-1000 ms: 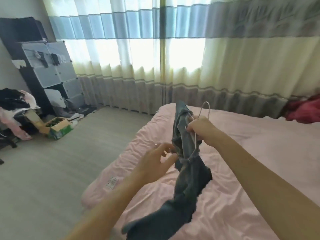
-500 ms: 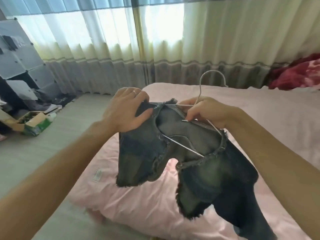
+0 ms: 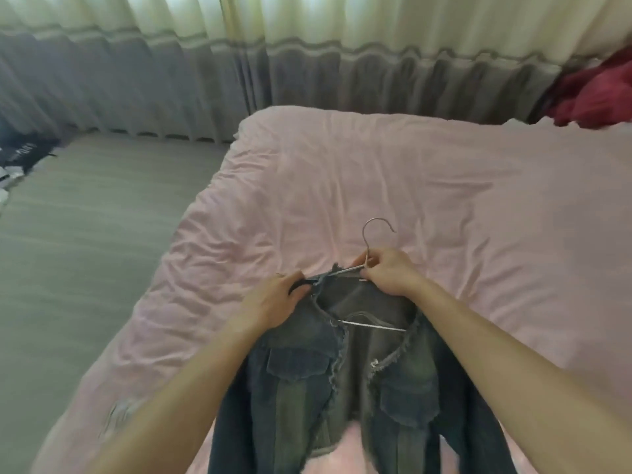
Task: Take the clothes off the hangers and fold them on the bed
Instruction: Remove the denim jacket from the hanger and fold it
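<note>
A dark blue denim jacket (image 3: 345,388) with frayed edges and two chest pockets lies front up on the pink bed (image 3: 427,186), its lower part running out of view. A thin metal hanger (image 3: 371,241) is still inside it, hook pointing away from me, its bar showing in the open neck. My left hand (image 3: 273,299) grips the jacket's left shoulder. My right hand (image 3: 390,271) pinches the hanger at the base of its hook, at the collar.
Grey and cream curtains (image 3: 307,56) hang behind the bed. Grey wood floor (image 3: 78,234) runs along the bed's left side, with dark clutter (image 3: 20,155) at the far left. A crumpled red fabric (image 3: 595,94) sits at the bed's far right corner.
The jacket went from hanging bunched in the air to spread flat on the bed. My left hand took hold of its shoulder. My view tilted down toward the bed.
</note>
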{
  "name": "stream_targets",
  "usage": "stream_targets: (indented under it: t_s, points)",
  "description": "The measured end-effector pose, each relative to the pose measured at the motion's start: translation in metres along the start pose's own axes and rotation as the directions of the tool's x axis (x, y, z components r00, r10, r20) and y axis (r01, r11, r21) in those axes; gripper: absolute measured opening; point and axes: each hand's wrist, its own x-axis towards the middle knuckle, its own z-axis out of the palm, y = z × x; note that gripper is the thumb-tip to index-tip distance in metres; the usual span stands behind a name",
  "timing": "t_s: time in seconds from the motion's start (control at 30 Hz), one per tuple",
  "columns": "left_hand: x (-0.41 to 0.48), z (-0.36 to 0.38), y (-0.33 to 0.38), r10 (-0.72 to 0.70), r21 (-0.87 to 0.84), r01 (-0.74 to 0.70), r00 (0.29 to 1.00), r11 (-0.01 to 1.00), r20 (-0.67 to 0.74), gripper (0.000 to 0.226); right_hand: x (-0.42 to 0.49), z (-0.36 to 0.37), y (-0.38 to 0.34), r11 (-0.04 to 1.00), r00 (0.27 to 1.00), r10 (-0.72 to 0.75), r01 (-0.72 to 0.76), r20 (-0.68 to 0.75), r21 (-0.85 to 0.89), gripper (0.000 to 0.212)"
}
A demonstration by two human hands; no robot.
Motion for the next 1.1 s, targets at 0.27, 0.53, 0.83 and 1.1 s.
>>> stream_targets:
  t_s: [0.27, 0.53, 0.83, 1.1]
  points:
    - [0.132, 0.159, -0.105, -0.097, 0.075, 0.095, 0.995, 0.993, 0.030, 0.039, 0.154, 0.141, 0.138, 0.994, 0.969, 0.077, -0.092, -0.233, -0.053, 0.026]
    - [0.165, 0.215, -0.142, -0.094, 0.140, 0.091, 0.995, 0.986, 0.015, 0.034, 0.177, 0.160, 0.200, 0.966, 0.989, 0.114, -0.132, -0.091, -0.221, 0.030]
    - [0.135, 0.218, -0.086, -0.405, 0.108, 0.420, 0.904, 0.901, -0.138, 0.070, 0.160, 0.173, 0.174, 0.904, 0.972, 0.137, -0.201, -0.189, -0.377, 0.043]
    - [0.129, 0.196, -0.092, -0.432, -0.083, 0.439, 0.897, 0.894, 0.092, 0.027, 0.189, 0.169, 0.140, 0.909, 0.968, 0.206, -0.243, -0.144, -0.337, 0.044]
